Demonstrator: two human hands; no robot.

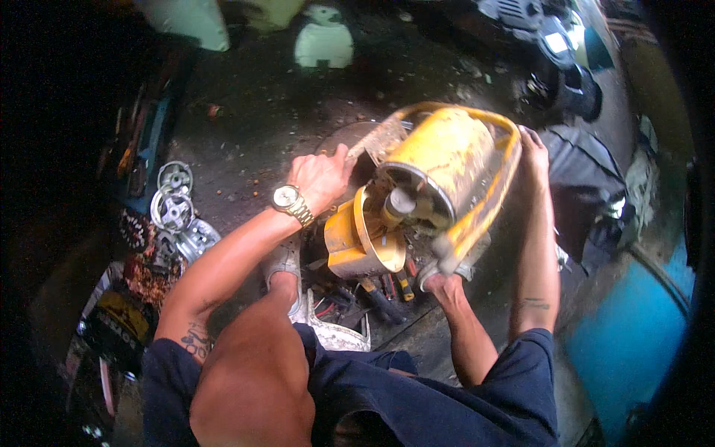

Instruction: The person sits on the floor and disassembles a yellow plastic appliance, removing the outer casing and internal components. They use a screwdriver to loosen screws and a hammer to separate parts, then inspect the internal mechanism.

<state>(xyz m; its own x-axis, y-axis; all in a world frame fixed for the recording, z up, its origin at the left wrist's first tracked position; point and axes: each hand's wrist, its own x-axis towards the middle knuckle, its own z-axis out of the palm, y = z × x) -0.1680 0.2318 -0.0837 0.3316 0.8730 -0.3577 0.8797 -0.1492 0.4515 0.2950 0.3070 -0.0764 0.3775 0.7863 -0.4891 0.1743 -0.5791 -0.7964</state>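
Observation:
A worn yellow cylindrical machine (439,153), like a motor housing, lies tilted inside a bent yellow tubular frame (488,205). My left hand (319,179), a gold watch at its wrist, is closed on the frame's left end. On the far right side of the frame, my right hand (533,155) grips the tube, its fingers partly hidden behind it. Below the cylinder's open end sits a yellow round-walled housing (365,242). A grey-capped shaft (400,201) sticks out between the two. Motion blurs the frame's near corner.
Hand tools (383,298) lie between my feet, by a white plastic stool (339,334). Metal parts (175,201) are piled at left. A dark bag-like cover (585,182) and a blue panel (633,335) stand at right. A pale green casing (324,41) lies at the far side.

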